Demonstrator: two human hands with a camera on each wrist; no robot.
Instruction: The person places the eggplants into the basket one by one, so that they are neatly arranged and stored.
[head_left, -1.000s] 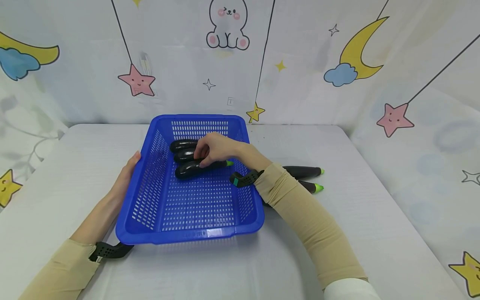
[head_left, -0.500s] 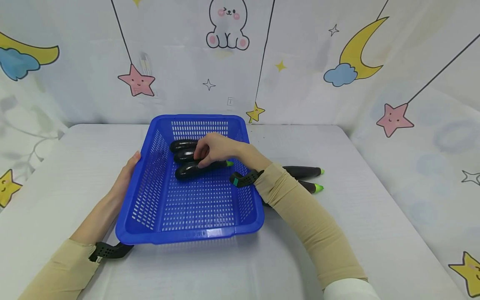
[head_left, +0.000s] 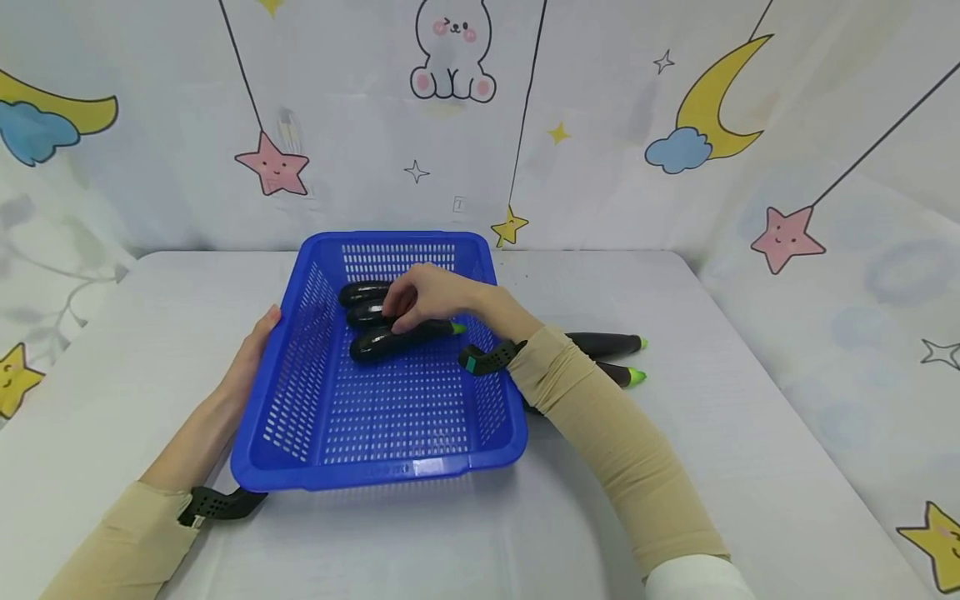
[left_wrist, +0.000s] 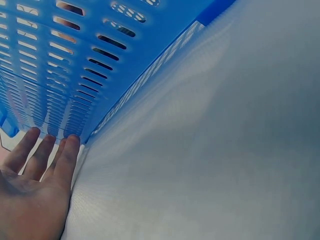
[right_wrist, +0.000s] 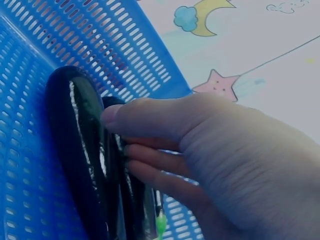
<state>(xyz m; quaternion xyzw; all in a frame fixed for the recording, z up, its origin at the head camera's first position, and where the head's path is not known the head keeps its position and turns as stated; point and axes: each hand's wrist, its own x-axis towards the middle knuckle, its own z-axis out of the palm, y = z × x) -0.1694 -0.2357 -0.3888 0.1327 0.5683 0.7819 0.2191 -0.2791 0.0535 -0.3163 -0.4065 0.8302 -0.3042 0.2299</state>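
Observation:
My left hand (left_wrist: 42, 185), fingers fairly straight, rests against the outer left side of a blue perforated plastic basket (head_left: 378, 473). In the head view, three glossy dark eggplants lie side by side in the basket's far part. My right hand (head_left: 431, 296) reaches in over them. Its thumb is at the edge of the nearest eggplant (head_left: 375, 345), and its curled fingers are on the middle eggplant (head_left: 363, 314). The far eggplant (head_left: 363, 292) is partly hidden behind that hand. In the right wrist view, the thumb (right_wrist: 150, 117) and fingertips close around the middle eggplant.
More dark eggplants with green stem ends (head_left: 606, 343) lie on the white table (head_left: 720, 467) right of the basket, partly behind my right sleeve (head_left: 600, 433). A white curtain (head_left: 360, 100) printed with stars and moons hangs behind the table.
My right hand has shifted slightly left along the eggplants, and the nearest one has turned a little. My left hand stays at the basket's side.

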